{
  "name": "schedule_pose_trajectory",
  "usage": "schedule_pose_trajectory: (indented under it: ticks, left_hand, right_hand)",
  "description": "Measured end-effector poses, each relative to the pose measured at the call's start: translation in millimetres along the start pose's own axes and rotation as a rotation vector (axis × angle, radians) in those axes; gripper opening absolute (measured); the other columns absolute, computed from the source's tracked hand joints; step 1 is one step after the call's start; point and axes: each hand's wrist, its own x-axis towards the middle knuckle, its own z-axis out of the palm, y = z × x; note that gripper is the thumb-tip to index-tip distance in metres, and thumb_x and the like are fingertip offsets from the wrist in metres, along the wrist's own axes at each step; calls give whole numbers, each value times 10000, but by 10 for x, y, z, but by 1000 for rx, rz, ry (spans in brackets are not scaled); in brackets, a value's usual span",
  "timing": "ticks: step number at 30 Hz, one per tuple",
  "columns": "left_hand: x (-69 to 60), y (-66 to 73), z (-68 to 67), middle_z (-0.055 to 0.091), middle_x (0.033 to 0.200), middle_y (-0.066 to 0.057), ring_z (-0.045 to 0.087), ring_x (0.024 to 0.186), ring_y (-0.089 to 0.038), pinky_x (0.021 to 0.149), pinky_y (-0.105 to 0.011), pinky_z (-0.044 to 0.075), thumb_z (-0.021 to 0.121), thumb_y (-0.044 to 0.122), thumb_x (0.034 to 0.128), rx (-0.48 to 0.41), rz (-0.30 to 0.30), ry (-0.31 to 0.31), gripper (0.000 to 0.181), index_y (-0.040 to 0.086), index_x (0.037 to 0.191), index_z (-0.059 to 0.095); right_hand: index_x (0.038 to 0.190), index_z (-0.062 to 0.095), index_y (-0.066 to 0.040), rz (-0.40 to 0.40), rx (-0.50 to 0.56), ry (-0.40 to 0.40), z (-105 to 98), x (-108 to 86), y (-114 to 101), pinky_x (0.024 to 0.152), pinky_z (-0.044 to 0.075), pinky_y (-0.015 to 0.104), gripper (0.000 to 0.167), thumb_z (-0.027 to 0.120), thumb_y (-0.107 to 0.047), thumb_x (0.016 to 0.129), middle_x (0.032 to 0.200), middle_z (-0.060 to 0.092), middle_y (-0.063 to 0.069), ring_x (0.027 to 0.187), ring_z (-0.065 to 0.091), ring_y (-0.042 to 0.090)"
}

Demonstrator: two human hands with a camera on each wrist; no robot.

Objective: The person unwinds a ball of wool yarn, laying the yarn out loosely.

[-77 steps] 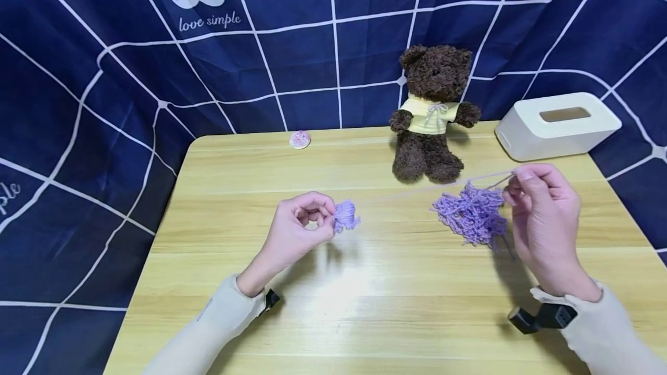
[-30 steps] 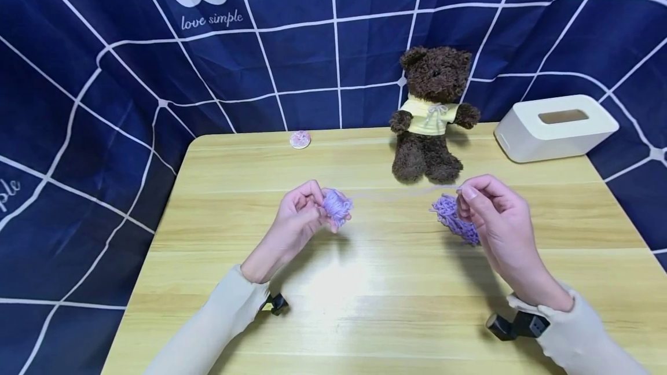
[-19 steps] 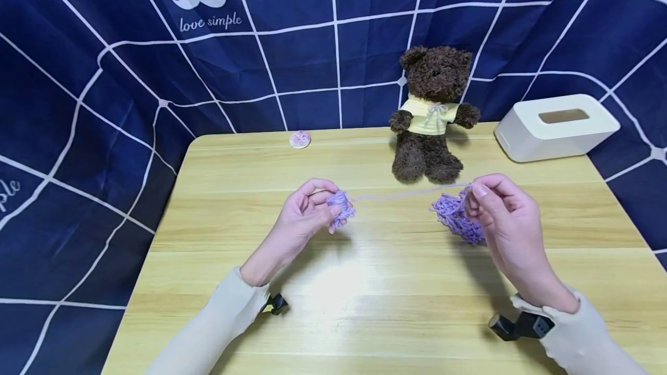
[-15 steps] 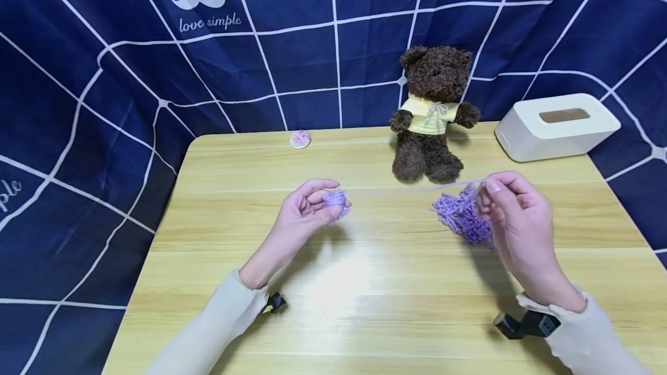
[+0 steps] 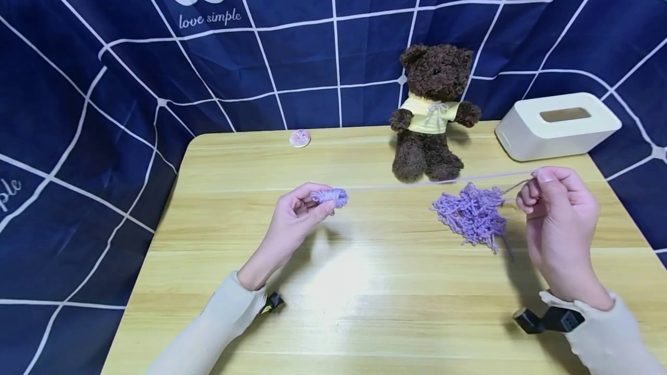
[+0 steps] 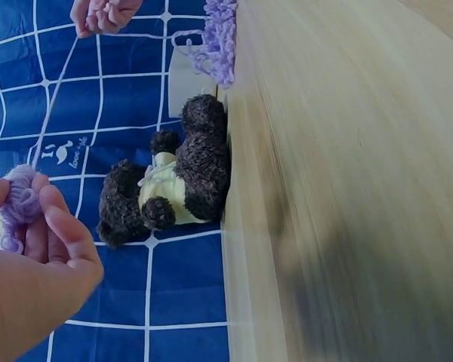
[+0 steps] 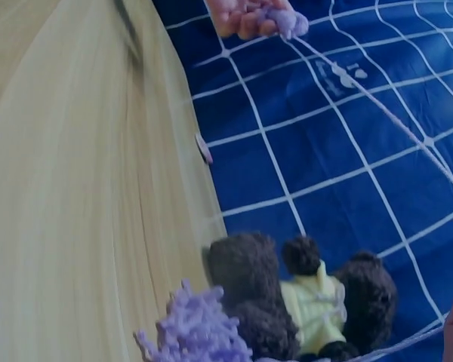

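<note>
left hand [image 5: 296, 212] grips yarn bundle [image 5: 334, 196], right hand [image 5: 565, 221] pinches strand [image 5: 490, 176]

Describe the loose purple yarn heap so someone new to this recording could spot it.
On the wooden table, find the brown teddy bear near the back edge. The purple yarn heap lies in front of it, to the left of the right hand. Unlike the compact yarn bundle held in the left hand, it is a loose tangle resting on the table.
</note>
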Motion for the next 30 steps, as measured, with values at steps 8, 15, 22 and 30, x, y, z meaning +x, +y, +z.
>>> schedule_pose_trajectory:
  ticks: [8, 15, 22, 30]
  left_hand:
    - [-4, 25, -25, 764, 1134, -141, 739, 970, -196, 829, -271, 634, 717, -65, 1004, 10, 16, 31, 274, -146, 1261, 667]
    - [-20, 31, -66, 760, 1085, -115, 705, 878, -158, 799, -263, 631, 707, -76, 995, 2, 35, 24, 266, -166, 1240, 655]
    - [-11, 43, -73, 766, 1051, -94, 695, 836, -150, 785, -274, 635, 701, -76, 1004, -15, 34, 16, 240, -145, 1231, 665]
    - [-4, 75, -53, 768, 1013, -87, 691, 822, -162, 760, -263, 618, 700, -42, 1015, -20, 38, 13, 233, -113, 1236, 681]
  right_hand:
    - [925, 515, 210, -98, 51, 166, -150, 185, -64, 431, 297, 232, 113, 548, 205, 1033, 669, 486, 201, 536, 423, 230]
    - [941, 540, 180, -105, 84, 350, -350, 415, -214, 385, 320, 248, 90, 593, 180, 1014, 688, 533, 192, 511, 437, 225]
    - [951, 566, 148, 73, 64, 339, -517, 461, -242, 393, 465, 302, 101, 548, 144, 1051, 729, 599, 196, 552, 535, 246]
    - [1070, 748, 30, 325, -327, 97, -550, 366, -45, 533, 554, 200, 159, 593, 65, 1080, 957, 712, 61, 743, 640, 131]
